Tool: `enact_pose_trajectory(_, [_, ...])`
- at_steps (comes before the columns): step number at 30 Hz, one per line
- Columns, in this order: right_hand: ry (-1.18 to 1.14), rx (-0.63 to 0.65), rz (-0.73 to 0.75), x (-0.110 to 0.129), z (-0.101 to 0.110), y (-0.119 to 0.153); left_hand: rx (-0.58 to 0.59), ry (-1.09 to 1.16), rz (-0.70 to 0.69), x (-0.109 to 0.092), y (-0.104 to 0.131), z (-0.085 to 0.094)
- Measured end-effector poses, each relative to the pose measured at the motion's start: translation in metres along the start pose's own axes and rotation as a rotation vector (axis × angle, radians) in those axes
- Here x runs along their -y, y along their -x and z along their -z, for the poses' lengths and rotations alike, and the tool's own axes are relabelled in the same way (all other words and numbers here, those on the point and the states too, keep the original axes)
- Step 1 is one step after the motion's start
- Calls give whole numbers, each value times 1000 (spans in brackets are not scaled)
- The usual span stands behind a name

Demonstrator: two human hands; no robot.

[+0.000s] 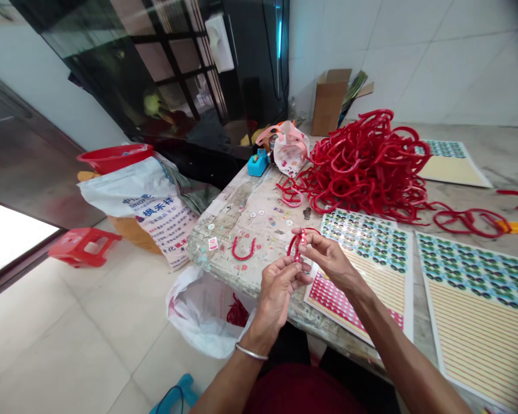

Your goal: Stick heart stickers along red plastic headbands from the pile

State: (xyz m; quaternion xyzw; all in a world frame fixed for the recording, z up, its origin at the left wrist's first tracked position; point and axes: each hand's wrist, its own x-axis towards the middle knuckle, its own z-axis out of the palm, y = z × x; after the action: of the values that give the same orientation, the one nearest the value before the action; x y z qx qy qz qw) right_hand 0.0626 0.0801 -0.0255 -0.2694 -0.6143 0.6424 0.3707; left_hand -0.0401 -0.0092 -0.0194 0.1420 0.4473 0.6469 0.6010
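Observation:
My left hand (280, 282), with a white bangle at the wrist, pinches the lower part of a red band (290, 247) above the table's front edge. Close beside it, my right hand (326, 256) has its fingers closed on the upper part, where a pink-and-white strip (303, 237) lies along the band. Under and beside my right hand is a sticker sheet (371, 247) with green-blue pictures, yellow lines and pink rows. A large heap of red bands (366, 167) stands behind. One U-shaped red band (244, 256) lies alone to the left.
More sticker sheets (479, 299) lie at the right. A blue tape dispenser (258, 163) and a pink-white bag (291, 150) stand at the back, near a cardboard box (329, 103). An open white bag (194, 316) hangs below the table's front edge; a red stool (82, 247) is at left.

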Motion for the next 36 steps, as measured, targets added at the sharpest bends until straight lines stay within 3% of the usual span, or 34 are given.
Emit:
enact_pose_trajectory(17, [4, -102, -29, -1, 3, 1, 10, 3, 12, 4, -2, -5])
enact_pose_trajectory(36, [-1, -132, -13, -8, 6, 5, 29, 35, 13, 7, -2, -8])
